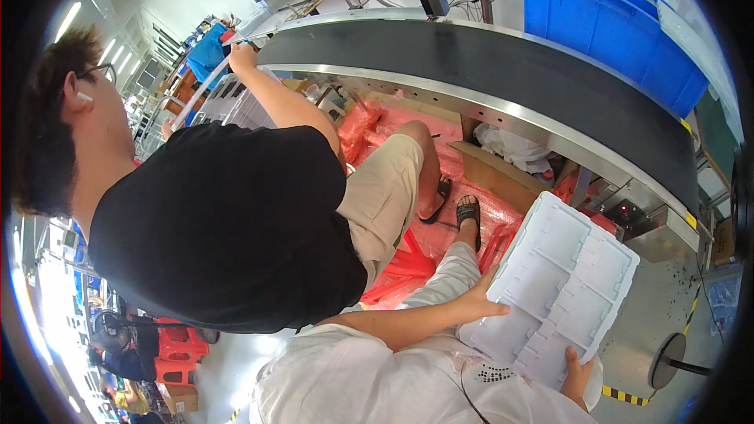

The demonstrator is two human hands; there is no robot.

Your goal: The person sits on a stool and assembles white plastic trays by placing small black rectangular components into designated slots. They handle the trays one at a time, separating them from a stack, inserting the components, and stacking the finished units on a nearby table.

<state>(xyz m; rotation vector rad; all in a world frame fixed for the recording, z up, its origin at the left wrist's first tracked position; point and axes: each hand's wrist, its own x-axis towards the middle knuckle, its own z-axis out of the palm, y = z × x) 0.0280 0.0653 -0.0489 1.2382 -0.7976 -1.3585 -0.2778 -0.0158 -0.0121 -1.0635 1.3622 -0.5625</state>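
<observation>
I hold a white plastic tray [585, 239] with several shallow rectangular compartments, tilted in front of my white shirt. My left hand [477, 302] grips its left edge, with the thumb over the rim. On the near right edge, my right hand [577, 377] is closed around the rim; part of it is hidden behind the tray. The compartments that show look bare, and I cannot tell whether it is one tray or several nested ones.
A co-worker in a black shirt [220, 228] stands close at my left, a hand [242, 56] on a pale tray edge. Ahead runs a dark conveyor belt [471, 55], with a blue bin [613, 31] beyond it. Below lie red wrap [373, 122] and an open carton [495, 177]. A round stand base [667, 361] is at right.
</observation>
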